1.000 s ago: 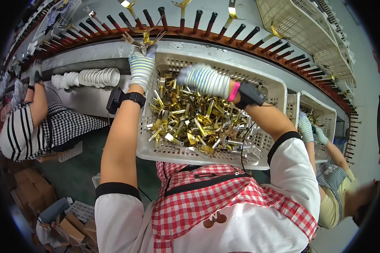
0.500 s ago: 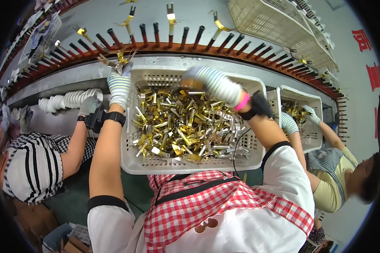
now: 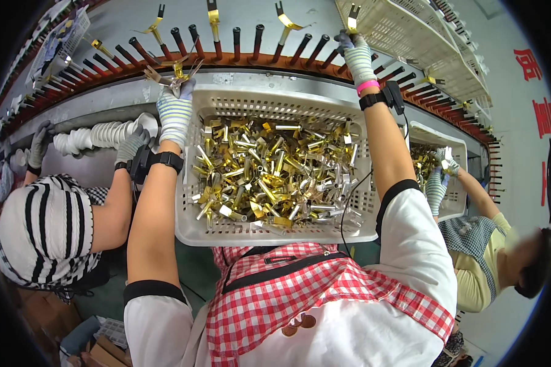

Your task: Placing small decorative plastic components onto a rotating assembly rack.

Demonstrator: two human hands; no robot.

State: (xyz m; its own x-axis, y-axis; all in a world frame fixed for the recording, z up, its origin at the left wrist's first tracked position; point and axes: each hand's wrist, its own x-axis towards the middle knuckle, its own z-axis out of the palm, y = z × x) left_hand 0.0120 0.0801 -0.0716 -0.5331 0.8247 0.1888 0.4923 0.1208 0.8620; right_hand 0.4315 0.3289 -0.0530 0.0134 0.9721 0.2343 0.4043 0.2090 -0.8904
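Our left hand (image 3: 174, 113), in a striped work glove, sits at about ten o'clock of the white basket (image 3: 275, 235) and is closed around a small bunch of gold metal clips (image 3: 172, 72); their prongs fan out above the fingers toward twelve o'clock. We judge the bunch is held as a ready stock, close to the rack, so single pieces can be taken from it.

Our right hand (image 3: 356, 56), gloved the same way with a pink cuff, reaches up to one o'clock of the basket. Its fingers pinch a single forked gold clip (image 3: 352, 13) that stands upright just over the tip of one rack peg; whether the clip already sits on the peg we cannot tell.

The curved orange rack (image 3: 239, 59) with its dark pegs (image 3: 257, 38) runs from nine to three o'clock beyond both hands. A few pegs already carry gold clips (image 3: 284, 18), most stand bare. The basket lies between our forearms, directly under the rack and against our checked apron (image 3: 300, 293), heaped with loose gold and silver clips (image 3: 269, 174), within easy reach of either hand.

At nine o'clock a person in a striped cap (image 3: 43, 229) reaches a gloved hand toward a row of white fittings (image 3: 98, 134). At three o'clock another person works both gloved hands in a second basket (image 3: 438, 174) of clips. Empty white baskets (image 3: 404, 30) are stacked at one to two o'clock.
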